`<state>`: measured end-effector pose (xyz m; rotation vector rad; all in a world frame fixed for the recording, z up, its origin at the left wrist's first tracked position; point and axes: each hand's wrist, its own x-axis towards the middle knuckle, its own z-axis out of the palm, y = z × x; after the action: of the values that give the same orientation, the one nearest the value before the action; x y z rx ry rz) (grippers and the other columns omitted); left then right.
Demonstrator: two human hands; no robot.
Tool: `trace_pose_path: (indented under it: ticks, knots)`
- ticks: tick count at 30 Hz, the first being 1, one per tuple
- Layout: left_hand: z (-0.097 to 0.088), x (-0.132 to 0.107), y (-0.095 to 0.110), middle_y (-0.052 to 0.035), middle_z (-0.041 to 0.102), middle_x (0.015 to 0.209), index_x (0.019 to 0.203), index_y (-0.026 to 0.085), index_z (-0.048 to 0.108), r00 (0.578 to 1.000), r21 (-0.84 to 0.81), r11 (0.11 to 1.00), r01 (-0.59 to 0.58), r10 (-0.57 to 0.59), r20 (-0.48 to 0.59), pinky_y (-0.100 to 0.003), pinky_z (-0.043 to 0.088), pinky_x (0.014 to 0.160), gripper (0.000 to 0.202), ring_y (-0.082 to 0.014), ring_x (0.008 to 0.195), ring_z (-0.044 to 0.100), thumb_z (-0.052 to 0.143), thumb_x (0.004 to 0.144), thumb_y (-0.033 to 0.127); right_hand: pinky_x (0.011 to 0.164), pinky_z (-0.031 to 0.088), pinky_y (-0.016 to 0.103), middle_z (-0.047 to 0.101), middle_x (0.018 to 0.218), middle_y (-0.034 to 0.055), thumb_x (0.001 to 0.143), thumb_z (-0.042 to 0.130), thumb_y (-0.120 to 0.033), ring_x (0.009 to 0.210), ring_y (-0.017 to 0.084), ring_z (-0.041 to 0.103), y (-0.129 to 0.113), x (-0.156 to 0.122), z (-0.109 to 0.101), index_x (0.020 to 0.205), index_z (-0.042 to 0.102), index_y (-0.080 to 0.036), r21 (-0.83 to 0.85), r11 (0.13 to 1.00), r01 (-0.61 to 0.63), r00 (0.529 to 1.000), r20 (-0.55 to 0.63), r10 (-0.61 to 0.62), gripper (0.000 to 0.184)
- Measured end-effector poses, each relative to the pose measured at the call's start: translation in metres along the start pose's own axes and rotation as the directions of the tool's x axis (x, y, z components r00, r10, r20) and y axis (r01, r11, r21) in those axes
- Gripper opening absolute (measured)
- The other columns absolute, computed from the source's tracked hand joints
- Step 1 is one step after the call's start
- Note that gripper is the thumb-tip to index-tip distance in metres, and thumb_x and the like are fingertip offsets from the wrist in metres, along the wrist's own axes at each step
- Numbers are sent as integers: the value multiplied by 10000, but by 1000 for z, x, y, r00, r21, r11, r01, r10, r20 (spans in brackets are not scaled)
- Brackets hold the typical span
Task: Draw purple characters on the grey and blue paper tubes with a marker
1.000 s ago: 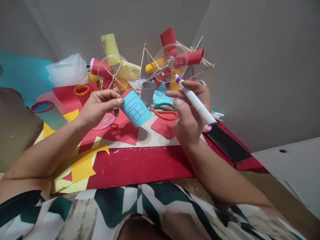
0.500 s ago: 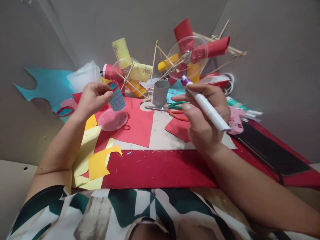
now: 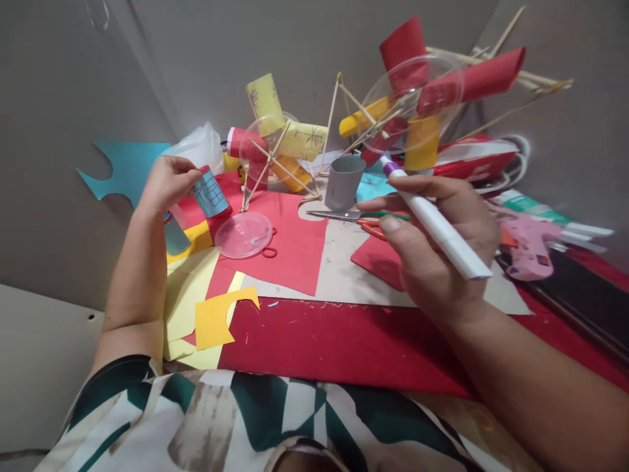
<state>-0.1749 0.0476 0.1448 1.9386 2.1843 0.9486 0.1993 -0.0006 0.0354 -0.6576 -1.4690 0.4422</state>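
Between the thumb and fingers of my left hand (image 3: 170, 183) is a blue paper tube (image 3: 210, 193) with a red rim and drawn lines, tilted over the red paper. A white marker (image 3: 437, 226) with a purple end lies in the grip of my right hand (image 3: 447, 242), its purple end pointing up and left. Close behind that hand are scissors (image 3: 373, 226), partly covered by it, and an upright grey tube (image 3: 345, 183). A clear plastic lid (image 3: 244, 235) rests on the red paper (image 3: 289, 262) near my left hand. Another blue tube (image 3: 175, 237) stands beside my left forearm.
Two stick-and-paper wheel models stand at the back, one with yellow paper tubes (image 3: 265, 105), one with red tubes (image 3: 403, 56). At right lie a pink glue gun (image 3: 531, 246) and a black flat object (image 3: 580, 308). Yellow paper scraps (image 3: 213, 321) cover the front left.
My view has turned left, so the scene sits further right. My left hand has moved left relative to the lid, carrying and tilting the blue tube. The marker stays in my right hand.
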Motion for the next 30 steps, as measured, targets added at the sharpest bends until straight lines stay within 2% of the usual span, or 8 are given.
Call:
trace_pose_path:
  ticks: [3, 5, 8, 10, 13, 20, 26, 30]
  knots:
    - [0, -1, 3, -12, 594, 603, 720, 156, 699, 999, -196, 980, 41, -40, 10, -281, 496, 648, 111, -130, 585, 563, 714, 810, 220, 774, 689, 385, 827, 1035, 7, 878, 744, -208, 960, 247, 868, 2, 0, 1, 1242, 747, -330, 22, 999, 39, 999, 23, -40, 384]
    - [4, -2, 6, -10, 591, 580, 697, 174, 706, 1000, -285, 958, 4, 1, 18, -256, 478, 575, 97, -125, 540, 546, 748, 768, 223, 792, 685, 390, 823, 1033, 15, 875, 749, -190, 964, 250, 867, 3, 0, 1, 1252, 748, -331, 23, 999, 45, 999, 16, -45, 402]
    - [18, -6, 16, -11, 614, 565, 685, 196, 716, 995, -419, 906, -57, 86, 51, -241, 463, 513, 93, -130, 505, 560, 788, 718, 244, 832, 688, 410, 789, 1096, 25, 902, 734, -216, 979, 247, 860, 6, 1, 2, 1275, 745, -341, 19, 998, 65, 996, -56, -63, 394]
    - [29, -13, 26, -8, 622, 550, 694, 197, 723, 990, -486, 873, -50, 108, 92, -236, 468, 502, 90, -130, 492, 572, 786, 715, 258, 855, 693, 418, 760, 1138, 33, 920, 739, -272, 983, 245, 853, 8, 4, 2, 1280, 746, -340, 33, 994, 108, 986, -133, -103, 366]
    - [42, -25, 43, -6, 644, 558, 723, 186, 741, 980, -535, 844, -27, 129, 153, -224, 470, 497, 98, -124, 494, 586, 785, 710, 273, 838, 696, 395, 732, 1164, 32, 940, 745, -330, 967, 232, 847, 10, 7, 1, 1261, 749, -340, 40, 987, 159, 967, -206, -147, 321]
    - [60, -39, 61, -3, 678, 588, 704, 176, 761, 963, -580, 814, -42, 188, 194, -205, 505, 517, 153, -110, 523, 599, 820, 656, 309, 932, 707, 459, 749, 1162, 22, 1007, 708, -396, 1011, 239, 829, 10, 10, -4, 1310, 690, -357, 9, 989, 146, 976, -164, -143, 306]
    - [70, -38, 66, -7, 688, 620, 682, 183, 764, 966, -611, 791, -36, 185, 181, -215, 534, 559, 175, -110, 557, 605, 820, 638, 343, 750, 712, 387, 722, 1226, 37, 1016, 698, -425, 1003, 242, 832, 6, 12, -7, 1292, 700, -373, 21, 988, 151, 972, -183, -144, 281]
    - [77, -38, 73, -1, 666, 620, 672, 183, 742, 962, -626, 779, -39, 198, 187, -236, 554, 586, 197, -109, 557, 587, 832, 634, 354, 877, 718, 453, 710, 1246, 23, 1030, 669, -437, 1018, 248, 835, 4, 13, -11, 1300, 675, -394, -12, 987, 159, 970, -183, -159, 274]
